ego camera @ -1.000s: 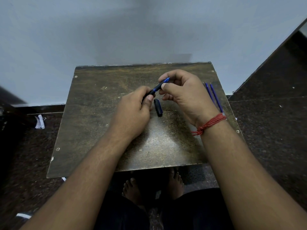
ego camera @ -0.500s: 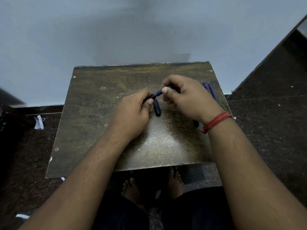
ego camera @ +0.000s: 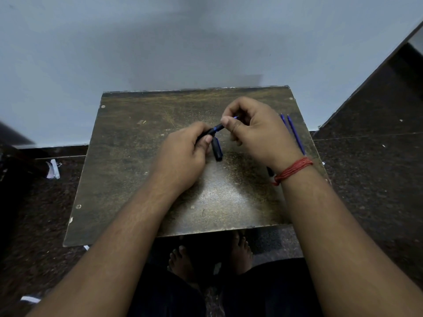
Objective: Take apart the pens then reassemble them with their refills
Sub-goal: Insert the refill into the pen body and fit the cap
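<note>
**Both hands working one pen above the table**

Both hands are meeting over the middle of the table (ego camera: 128, 179). The left hand (ego camera: 183, 156) is curling its fingers round the dark barrel (ego camera: 209, 132), with the thumb lying along the near side. The right hand (ego camera: 254, 131) is pinching the front end of the same pen between thumb and forefinger; a thin blue tip (ego camera: 235, 117) is poking out just past the thumb. The barrel is running up and to the right from one hand to the other, held off the tabletop.

A dark cap (ego camera: 217, 149) is lying flat on the table just below the held pen, right beside the left thumb, apparently not touching it. Two blue refills (ego camera: 295, 131) are lying side by side near the table's right edge, beyond the right hand and partly hidden by the wrist. A small dark piece (ego camera: 270, 171) is showing on the table under the right wrist; what it is cannot be told. A red thread band (ego camera: 295, 168) is circling the right wrist.

Bare feet (ego camera: 180, 259) are resting on the dark floor below the table's near edge.
</note>
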A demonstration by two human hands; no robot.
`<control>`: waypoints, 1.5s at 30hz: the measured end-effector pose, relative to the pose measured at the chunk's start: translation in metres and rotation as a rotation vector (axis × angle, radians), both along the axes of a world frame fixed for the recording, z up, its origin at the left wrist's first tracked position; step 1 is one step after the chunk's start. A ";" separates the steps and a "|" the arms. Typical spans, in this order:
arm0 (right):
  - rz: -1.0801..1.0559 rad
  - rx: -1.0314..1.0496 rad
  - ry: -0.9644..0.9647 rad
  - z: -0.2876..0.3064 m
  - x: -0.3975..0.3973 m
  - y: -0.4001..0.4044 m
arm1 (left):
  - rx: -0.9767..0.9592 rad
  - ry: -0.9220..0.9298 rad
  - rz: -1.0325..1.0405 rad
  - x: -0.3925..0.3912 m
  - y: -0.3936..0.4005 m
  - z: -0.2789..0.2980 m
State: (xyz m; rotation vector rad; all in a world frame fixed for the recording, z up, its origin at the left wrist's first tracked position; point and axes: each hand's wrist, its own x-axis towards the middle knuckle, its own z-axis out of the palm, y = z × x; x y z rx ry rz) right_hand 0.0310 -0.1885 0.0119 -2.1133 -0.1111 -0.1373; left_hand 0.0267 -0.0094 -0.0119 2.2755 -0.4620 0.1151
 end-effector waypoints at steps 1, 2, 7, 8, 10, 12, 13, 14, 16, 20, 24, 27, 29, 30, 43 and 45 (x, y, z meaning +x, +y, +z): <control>-0.037 -0.026 0.008 -0.001 0.000 0.001 | 0.005 0.000 -0.004 0.000 0.000 0.000; -0.071 -0.072 0.007 -0.001 0.000 0.002 | 0.012 0.001 -0.006 -0.001 -0.001 -0.001; -0.063 0.143 0.068 0.003 -0.001 0.000 | 0.000 0.005 0.004 0.000 -0.001 0.001; 0.001 0.221 0.072 0.003 -0.001 -0.002 | -0.003 0.003 0.005 0.000 -0.001 0.001; 0.101 0.243 0.060 0.000 0.000 -0.006 | -0.005 -0.002 0.002 0.000 -0.001 0.000; 0.098 0.175 0.080 -0.001 0.001 -0.007 | -0.001 -0.001 -0.004 0.000 -0.001 -0.001; 0.074 0.148 0.097 -0.001 0.000 -0.006 | 0.003 -0.001 -0.008 0.000 -0.001 -0.001; 0.035 0.116 0.107 -0.002 0.000 -0.004 | 0.008 -0.002 -0.012 -0.001 -0.001 -0.001; -0.039 0.048 0.103 -0.004 0.000 -0.002 | 0.012 0.001 -0.016 -0.001 -0.002 -0.001; -0.024 0.151 0.084 -0.004 0.001 -0.004 | -0.014 -0.007 -0.002 -0.001 -0.001 0.001; 0.096 0.241 0.082 -0.004 0.001 -0.005 | -0.020 0.004 -0.001 -0.001 -0.001 0.002; 0.006 0.196 0.112 -0.005 0.001 -0.002 | -0.012 -0.005 -0.012 -0.002 -0.002 0.001; -0.034 0.185 0.116 -0.008 0.001 -0.002 | -0.013 -0.004 -0.010 -0.002 -0.002 0.001; -0.038 0.207 0.112 -0.010 0.002 -0.003 | -0.016 -0.003 -0.007 -0.002 -0.002 0.001; -0.011 0.498 0.146 -0.013 0.002 -0.001 | -0.078 0.014 -0.007 -0.003 -0.004 0.001; 0.056 0.568 0.137 -0.012 0.002 -0.003 | -0.098 0.016 -0.004 -0.003 -0.004 0.002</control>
